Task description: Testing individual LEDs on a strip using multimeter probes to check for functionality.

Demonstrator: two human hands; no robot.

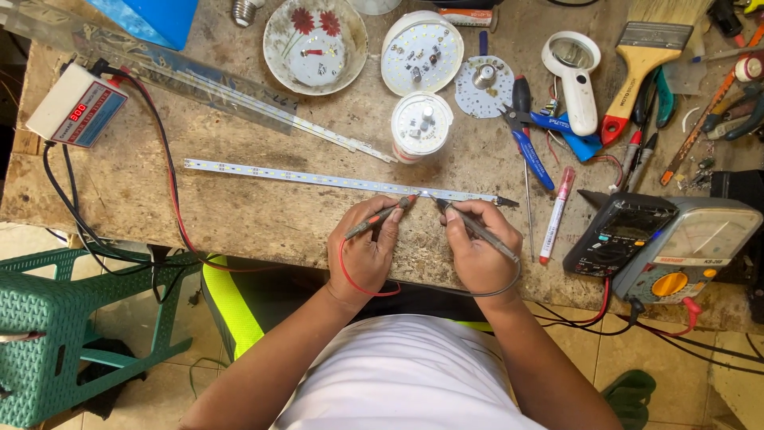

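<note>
Your light strip (334, 180) lay across the middle of the bench (239, 215), with your left hand (366, 251) and right hand (477, 251) side by side at its right end, each holding a probe to it. Behind the strip stood a lamp (420, 126), and behind that a bowl (315, 45). The meter (664, 243) sat to your right, the marker (555, 215) between it and your right hand. A small box (76, 105) rested at the far left.

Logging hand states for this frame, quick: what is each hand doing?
Left hand: closed on the red probe, tip at the LED strip.
Right hand: closed on the black probe, tip at the same strip.
</note>
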